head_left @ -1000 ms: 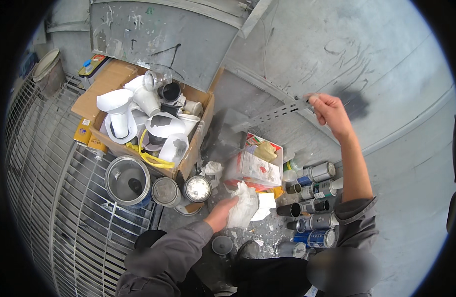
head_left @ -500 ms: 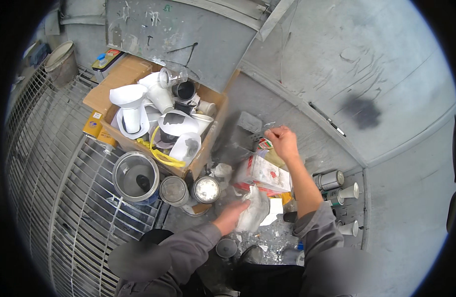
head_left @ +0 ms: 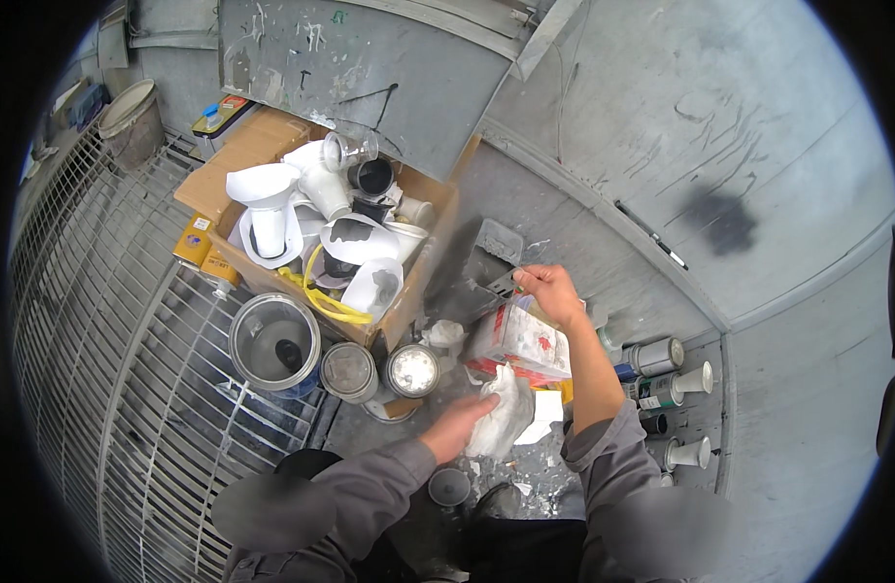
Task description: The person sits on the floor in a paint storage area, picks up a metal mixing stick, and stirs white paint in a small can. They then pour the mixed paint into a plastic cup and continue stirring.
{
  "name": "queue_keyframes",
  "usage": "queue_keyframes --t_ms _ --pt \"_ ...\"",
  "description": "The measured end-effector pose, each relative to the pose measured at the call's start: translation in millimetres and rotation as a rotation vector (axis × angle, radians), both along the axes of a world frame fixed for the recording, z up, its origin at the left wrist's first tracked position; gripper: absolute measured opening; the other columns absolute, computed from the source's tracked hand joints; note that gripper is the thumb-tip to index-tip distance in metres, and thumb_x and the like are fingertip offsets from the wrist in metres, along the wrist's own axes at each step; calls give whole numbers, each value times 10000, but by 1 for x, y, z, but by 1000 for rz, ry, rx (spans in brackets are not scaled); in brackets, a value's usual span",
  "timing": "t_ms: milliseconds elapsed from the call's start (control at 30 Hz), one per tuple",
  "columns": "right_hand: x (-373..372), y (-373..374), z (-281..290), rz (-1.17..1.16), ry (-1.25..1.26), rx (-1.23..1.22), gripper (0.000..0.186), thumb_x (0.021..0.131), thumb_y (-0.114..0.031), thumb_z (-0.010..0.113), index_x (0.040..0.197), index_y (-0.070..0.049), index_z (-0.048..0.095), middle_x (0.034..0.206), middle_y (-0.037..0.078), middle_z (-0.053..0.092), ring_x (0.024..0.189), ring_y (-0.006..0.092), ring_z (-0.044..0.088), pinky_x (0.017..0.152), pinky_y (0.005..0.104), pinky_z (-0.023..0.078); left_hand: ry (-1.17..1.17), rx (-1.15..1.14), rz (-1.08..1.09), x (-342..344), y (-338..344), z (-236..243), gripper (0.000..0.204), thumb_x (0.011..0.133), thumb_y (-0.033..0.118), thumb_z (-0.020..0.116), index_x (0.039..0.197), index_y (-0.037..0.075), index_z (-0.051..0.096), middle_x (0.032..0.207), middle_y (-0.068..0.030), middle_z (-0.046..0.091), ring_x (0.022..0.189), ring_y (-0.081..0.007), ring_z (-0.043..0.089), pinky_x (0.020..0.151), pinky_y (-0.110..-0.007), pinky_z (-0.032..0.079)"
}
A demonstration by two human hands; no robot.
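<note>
My left hand (head_left: 461,428) is closed round the side of a crumpled white cloth (head_left: 501,418), held above the floor in front of me. Farther off, my right hand (head_left: 549,293) pinches finger and thumb at the end of a thin grey piece with small holes (head_left: 503,288); its exact kind is hard to make out. Below that hand stands a white and red box (head_left: 518,342), partly covered by my right forearm. A pale grey block-like thing (head_left: 498,239) lies just beyond the fingers. Beside the cloth rests a folded white sheet (head_left: 541,418).
A cardboard box (head_left: 423,282) full of used white cups and funnels stands left of centre. Before it are an open paint can (head_left: 274,342) and two smaller cans. Several cans and cups line the right wall, such as a silver can (head_left: 658,357). Metal grating (head_left: 166,389) covers the left.
My right hand has come a little lower and nearer, with the grey piece at its fingertips, over the white and red box. My left hand keeps the cloth. The whole view has shifted slightly.
</note>
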State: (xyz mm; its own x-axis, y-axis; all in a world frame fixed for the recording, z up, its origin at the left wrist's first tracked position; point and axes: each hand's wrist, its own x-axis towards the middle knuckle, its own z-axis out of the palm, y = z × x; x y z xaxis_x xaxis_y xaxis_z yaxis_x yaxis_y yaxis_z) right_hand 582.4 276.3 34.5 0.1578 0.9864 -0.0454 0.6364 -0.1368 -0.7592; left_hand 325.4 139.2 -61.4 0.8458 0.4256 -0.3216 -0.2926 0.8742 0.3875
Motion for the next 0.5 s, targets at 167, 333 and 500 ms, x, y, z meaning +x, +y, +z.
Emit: queue_keyframes --t_ms 167,333,500 --pt "6 1 29 -96 124 40 332 1007 -273 732 784 -27 721 684 -16 628 654 75 544 625 271 447 33 -24 6 -3 -2 0 409 1082 273 619 1418 41 594 1314 -63 699 1184 -176 691 1002 -359 567" --pt "12 1 74 -164 308 216 322 1007 -300 731 774 -83 685 646 -19 605 599 78 546 580 270 436 5 -35 -17 -1 0 -4 427 1078 273 626 1434 39 580 1322 -70 696 1176 -182 698 1007 -359 568" --pt "16 -8 124 -314 508 444 324 1017 -360 734 854 -88 667 706 0 640 594 108 622 591 287 534 -7 -6 -22 1 -3 -6 501 1050 339 669 1416 4 598 1324 -85 685 1177 -168 668 984 -331 536"
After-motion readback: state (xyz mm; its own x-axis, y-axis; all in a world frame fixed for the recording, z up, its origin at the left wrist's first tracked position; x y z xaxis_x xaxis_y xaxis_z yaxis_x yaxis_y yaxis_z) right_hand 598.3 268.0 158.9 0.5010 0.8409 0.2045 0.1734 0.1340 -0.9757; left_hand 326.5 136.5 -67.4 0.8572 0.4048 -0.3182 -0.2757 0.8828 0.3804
